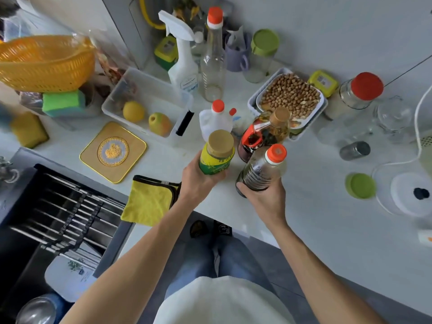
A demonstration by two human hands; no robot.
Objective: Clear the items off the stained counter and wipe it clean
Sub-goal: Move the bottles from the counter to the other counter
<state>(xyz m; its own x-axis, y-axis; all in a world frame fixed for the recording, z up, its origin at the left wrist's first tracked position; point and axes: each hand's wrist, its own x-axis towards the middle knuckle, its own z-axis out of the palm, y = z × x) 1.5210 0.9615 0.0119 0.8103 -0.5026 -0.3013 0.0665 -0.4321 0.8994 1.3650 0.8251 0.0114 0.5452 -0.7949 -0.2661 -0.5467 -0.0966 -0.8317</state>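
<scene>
two bottles in hand, a crowded desk behind them

the left hand has its grip wrapped around a yellow-green labelled bottle with a tan cap, and the right hand has its grip closed around the lower body of a dark sauce bottle with an orange cap. both bottles sit near the front middle of the white desk; whether their bases are touching the surface cannot be told.

just behind them stand an oil bottle with a cork-coloured cap, a dark red-topped bottle and a white jug, packed close together. a tray of peanuts lies beyond, and a yellow cloth hangs over the desk edge beside the sink.

the likely trouble is the crowding — swinging either bottle sideways could knock the tall oil bottle over, perhaps into the peanuts. the sauce bottle is held low, so it may tip if lifted fast. glassware to the right also stands within reach of a careless elbow.
</scene>
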